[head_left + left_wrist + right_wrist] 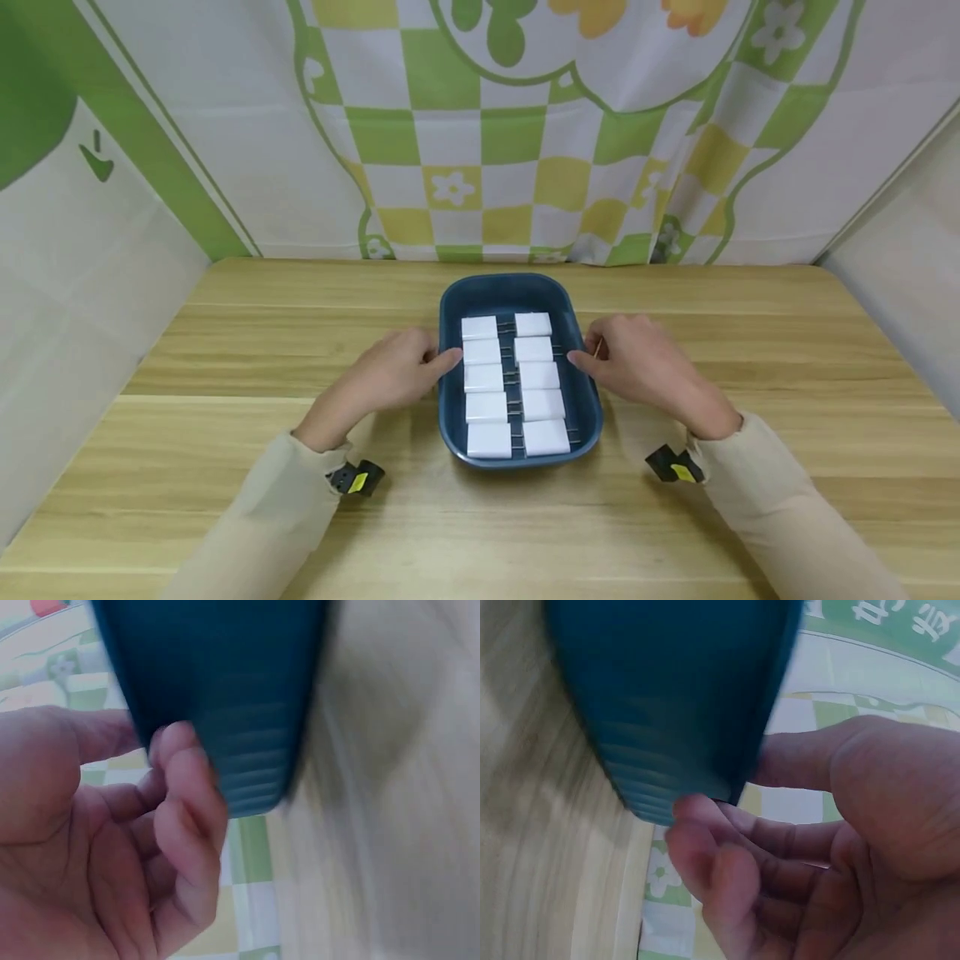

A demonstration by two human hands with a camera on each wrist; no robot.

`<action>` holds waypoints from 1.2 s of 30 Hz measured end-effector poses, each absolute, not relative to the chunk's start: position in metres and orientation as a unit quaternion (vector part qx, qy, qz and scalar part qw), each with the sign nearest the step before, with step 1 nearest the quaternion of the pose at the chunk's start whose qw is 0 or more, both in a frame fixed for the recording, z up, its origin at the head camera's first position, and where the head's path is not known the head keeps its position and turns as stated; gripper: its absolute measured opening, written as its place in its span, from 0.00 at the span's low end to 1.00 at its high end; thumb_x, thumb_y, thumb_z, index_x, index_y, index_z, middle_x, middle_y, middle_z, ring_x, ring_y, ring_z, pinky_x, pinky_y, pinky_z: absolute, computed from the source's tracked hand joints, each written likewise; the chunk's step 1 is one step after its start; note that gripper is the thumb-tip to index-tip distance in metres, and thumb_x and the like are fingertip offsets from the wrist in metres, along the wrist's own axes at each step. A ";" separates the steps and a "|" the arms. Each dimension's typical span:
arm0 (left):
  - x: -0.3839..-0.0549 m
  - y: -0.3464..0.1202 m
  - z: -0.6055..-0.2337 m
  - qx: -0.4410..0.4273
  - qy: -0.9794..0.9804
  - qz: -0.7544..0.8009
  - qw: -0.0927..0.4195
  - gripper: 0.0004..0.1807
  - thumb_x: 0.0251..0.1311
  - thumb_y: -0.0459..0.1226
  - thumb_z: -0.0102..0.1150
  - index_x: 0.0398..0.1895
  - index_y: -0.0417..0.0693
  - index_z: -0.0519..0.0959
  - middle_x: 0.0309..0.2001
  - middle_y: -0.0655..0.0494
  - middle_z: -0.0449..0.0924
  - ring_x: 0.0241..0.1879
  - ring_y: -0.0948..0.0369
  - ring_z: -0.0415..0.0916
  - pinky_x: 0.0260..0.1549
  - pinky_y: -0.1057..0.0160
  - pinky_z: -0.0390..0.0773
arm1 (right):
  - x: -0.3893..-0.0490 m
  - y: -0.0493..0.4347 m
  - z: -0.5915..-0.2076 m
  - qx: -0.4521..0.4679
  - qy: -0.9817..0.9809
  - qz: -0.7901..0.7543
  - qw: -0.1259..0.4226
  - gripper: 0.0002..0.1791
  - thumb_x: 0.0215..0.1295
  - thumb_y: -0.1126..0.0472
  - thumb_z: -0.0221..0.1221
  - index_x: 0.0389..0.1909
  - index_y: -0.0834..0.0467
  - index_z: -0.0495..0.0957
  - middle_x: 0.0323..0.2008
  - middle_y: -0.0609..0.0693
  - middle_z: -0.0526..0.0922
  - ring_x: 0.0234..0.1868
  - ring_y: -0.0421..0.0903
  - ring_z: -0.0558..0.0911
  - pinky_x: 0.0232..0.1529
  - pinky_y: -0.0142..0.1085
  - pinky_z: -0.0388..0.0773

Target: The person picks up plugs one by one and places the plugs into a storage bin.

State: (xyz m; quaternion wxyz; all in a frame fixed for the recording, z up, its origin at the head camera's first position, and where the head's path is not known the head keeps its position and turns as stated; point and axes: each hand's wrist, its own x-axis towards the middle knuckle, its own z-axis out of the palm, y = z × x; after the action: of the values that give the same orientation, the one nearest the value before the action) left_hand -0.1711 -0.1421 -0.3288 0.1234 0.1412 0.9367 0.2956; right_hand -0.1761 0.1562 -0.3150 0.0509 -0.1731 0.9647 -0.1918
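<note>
A dark blue plastic tray [517, 292] stands in the middle of the wooden table. In it lie two columns of white plug adapters [487, 407] with metal prongs pointing right. My left hand [401, 367] grips the tray's left rim, thumb over the edge and fingers curled against the outer wall [247, 720]. Opposite it, my right hand [637, 362] pinches the right rim the same way, its fingers under the lip beside the ribbed side [660, 750]. The tray's underside is hidden in the head view.
A light wooden table [285, 333] surrounds the tray. Behind it hangs a green, yellow and white checked curtain [510, 183]. A pale wall panel [907, 208] stands at the right. Small black cameras [358, 478] are strapped at both sleeve cuffs.
</note>
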 end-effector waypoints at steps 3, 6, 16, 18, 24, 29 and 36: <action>-0.169 -0.143 -0.324 0.143 0.930 0.303 0.151 0.24 0.77 0.44 0.49 0.21 0.43 0.77 0.17 0.54 0.75 0.17 0.59 0.69 0.20 0.63 0.67 | -0.175 0.160 -0.313 -0.182 0.954 -0.223 0.083 0.13 0.67 0.55 0.66 0.26 0.57 0.80 0.19 0.47 0.78 0.20 0.44 0.76 0.24 0.37 0.71; -0.169 -0.144 -0.322 0.140 0.926 0.313 0.158 0.22 0.77 0.41 0.48 0.22 0.43 0.77 0.19 0.52 0.77 0.18 0.59 0.70 0.21 0.63 0.68 | -0.175 0.163 -0.310 -0.185 0.940 -0.257 0.123 0.12 0.68 0.57 0.65 0.26 0.58 0.80 0.17 0.48 0.80 0.18 0.43 0.78 0.23 0.38 0.75; -0.173 -0.141 -0.331 0.137 0.911 0.372 0.110 0.21 0.77 0.40 0.49 0.24 0.40 0.77 0.18 0.54 0.74 0.16 0.62 0.64 0.18 0.64 0.64 | -0.182 0.166 -0.313 -0.151 0.928 -0.303 0.154 0.12 0.72 0.59 0.61 0.31 0.63 0.80 0.19 0.53 0.82 0.17 0.47 0.82 0.23 0.39 0.81; -0.173 -0.140 -0.333 0.135 0.910 0.379 0.103 0.20 0.77 0.40 0.49 0.25 0.41 0.78 0.19 0.54 0.74 0.17 0.61 0.64 0.18 0.63 0.65 | -0.183 0.166 -0.314 -0.143 0.931 -0.302 0.150 0.12 0.72 0.59 0.61 0.31 0.63 0.79 0.19 0.53 0.82 0.17 0.47 0.82 0.23 0.39 0.81; -0.175 -0.137 -0.335 0.124 0.903 0.401 0.089 0.17 0.77 0.39 0.50 0.30 0.40 0.78 0.21 0.53 0.74 0.19 0.60 0.66 0.20 0.62 0.67 | -0.185 0.165 -0.315 -0.124 0.935 -0.299 0.144 0.12 0.72 0.58 0.61 0.32 0.63 0.79 0.19 0.51 0.82 0.19 0.48 0.83 0.23 0.38 0.81; -0.177 -0.137 -0.337 0.120 0.898 0.416 0.081 0.14 0.76 0.38 0.51 0.37 0.37 0.79 0.25 0.49 0.77 0.22 0.59 0.69 0.22 0.62 0.69 | -0.186 0.165 -0.316 -0.109 0.933 -0.310 0.143 0.13 0.72 0.58 0.61 0.32 0.64 0.80 0.19 0.51 0.82 0.21 0.49 0.85 0.25 0.39 0.82; -0.179 -0.137 -0.339 0.117 0.892 0.431 0.073 0.14 0.75 0.36 0.52 0.47 0.30 0.78 0.33 0.45 0.80 0.30 0.58 0.74 0.28 0.61 0.74 | -0.187 0.165 -0.318 -0.108 0.934 -0.315 0.128 0.14 0.73 0.58 0.61 0.30 0.63 0.81 0.17 0.49 0.82 0.20 0.48 0.86 0.23 0.37 0.80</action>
State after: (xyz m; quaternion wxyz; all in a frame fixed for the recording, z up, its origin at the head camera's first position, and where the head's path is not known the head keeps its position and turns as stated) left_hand -0.1791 -0.1366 -0.3389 0.0733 0.1171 0.8917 0.4311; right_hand -0.1871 0.1647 -0.3179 0.1281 -0.1082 0.9343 -0.3147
